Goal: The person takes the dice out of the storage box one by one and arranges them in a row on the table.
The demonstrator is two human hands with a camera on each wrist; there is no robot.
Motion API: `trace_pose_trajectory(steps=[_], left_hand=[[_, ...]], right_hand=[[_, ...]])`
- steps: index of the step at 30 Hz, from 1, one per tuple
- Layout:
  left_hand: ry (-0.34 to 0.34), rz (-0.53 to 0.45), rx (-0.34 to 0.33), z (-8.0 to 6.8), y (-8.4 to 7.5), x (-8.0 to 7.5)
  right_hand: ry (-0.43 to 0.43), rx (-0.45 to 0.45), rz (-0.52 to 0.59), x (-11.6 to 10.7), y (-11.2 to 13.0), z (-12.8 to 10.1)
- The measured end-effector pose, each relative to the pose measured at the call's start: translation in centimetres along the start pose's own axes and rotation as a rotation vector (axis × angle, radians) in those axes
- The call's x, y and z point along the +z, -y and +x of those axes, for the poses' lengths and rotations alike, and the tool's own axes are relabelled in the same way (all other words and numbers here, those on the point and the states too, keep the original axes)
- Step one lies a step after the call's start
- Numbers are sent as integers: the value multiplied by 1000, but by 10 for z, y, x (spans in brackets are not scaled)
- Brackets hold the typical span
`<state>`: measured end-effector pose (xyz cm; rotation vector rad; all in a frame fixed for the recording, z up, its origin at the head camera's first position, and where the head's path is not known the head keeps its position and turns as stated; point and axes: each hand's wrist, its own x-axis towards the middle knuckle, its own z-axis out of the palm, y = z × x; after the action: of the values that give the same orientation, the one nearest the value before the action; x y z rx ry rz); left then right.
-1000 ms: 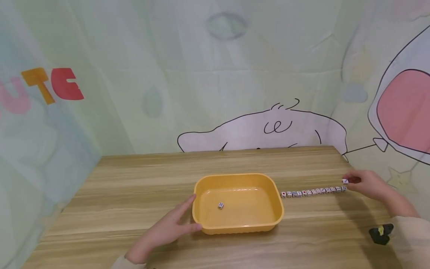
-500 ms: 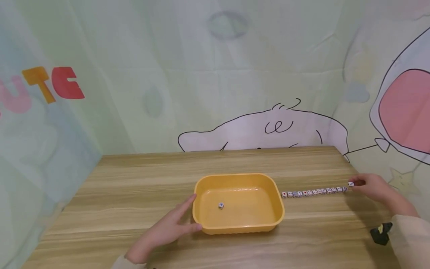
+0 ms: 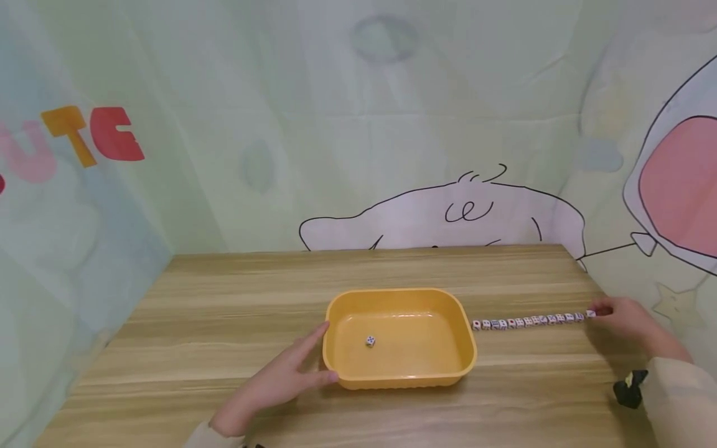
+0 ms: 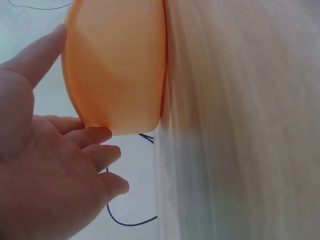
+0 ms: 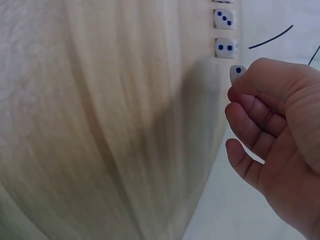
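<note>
The right hand [image 3: 624, 316] pinches one small die [image 5: 237, 72] at the right end of the row of dice [image 3: 529, 321] on the table [image 3: 224, 323]; whether it touches its neighbour is unclear. The left hand [image 3: 274, 382] lies open, fingers straight against the yellow tray [image 3: 467, 348], where a single die [image 3: 370, 340] sits.

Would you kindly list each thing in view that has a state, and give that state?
Yellow tray: upright on the table, one die inside.
Die in tray: lying loose.
Row of dice: lined up beside the tray.
End die: pinched by right hand.
Left hand: fingers straight, touching the tray's wall.
</note>
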<state>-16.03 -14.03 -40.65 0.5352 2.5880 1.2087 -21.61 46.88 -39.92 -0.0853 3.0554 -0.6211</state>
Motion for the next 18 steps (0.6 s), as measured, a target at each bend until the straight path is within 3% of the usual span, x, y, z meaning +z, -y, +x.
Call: trace_pose_trajectory(steps=[18], left_hand=[[12, -9, 17, 1, 1, -1]], right_hand=[[-7, 6, -1, 9, -7, 2]])
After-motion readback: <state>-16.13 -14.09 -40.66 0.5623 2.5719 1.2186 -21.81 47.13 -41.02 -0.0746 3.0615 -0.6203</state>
